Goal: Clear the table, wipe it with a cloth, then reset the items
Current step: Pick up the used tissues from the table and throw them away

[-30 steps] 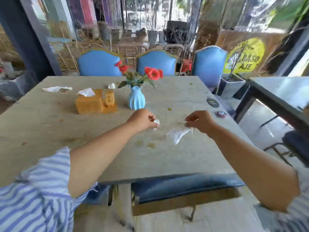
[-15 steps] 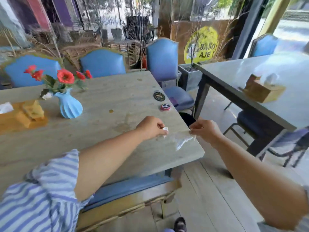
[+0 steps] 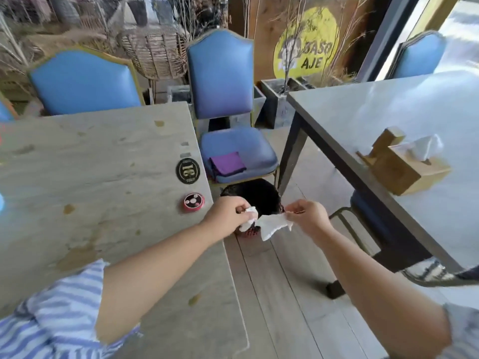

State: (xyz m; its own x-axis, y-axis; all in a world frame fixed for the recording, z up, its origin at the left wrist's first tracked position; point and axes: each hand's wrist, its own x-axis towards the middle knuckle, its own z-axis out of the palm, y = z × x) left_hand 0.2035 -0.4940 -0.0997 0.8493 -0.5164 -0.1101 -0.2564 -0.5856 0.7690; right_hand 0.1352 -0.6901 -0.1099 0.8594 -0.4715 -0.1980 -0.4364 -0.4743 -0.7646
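My left hand [image 3: 228, 215] is closed on a small crumpled white tissue [image 3: 249, 216] just past the right edge of the stained stone table [image 3: 103, 164]. My right hand [image 3: 307, 216] pinches a larger flat white tissue [image 3: 273, 224]. Both hands hang above a dark bin [image 3: 255, 196] on the floor beside the table. A black round number plate [image 3: 188, 170] and a red call button [image 3: 194, 202] lie near the table's right edge. A folded purple cloth [image 3: 227, 163] rests on the seat of a blue chair [image 3: 220, 79].
A second grey table [image 3: 388, 104] stands to the right with a wooden tissue box [image 3: 404, 168] on it. More blue chairs [image 3: 83, 81] line the far side. The wooden floor [image 3: 280, 294] runs between the two tables.
My view has swung right; the vase and orange box have left the frame. Both hands have carried the tissues off the table's edge to above the bin.
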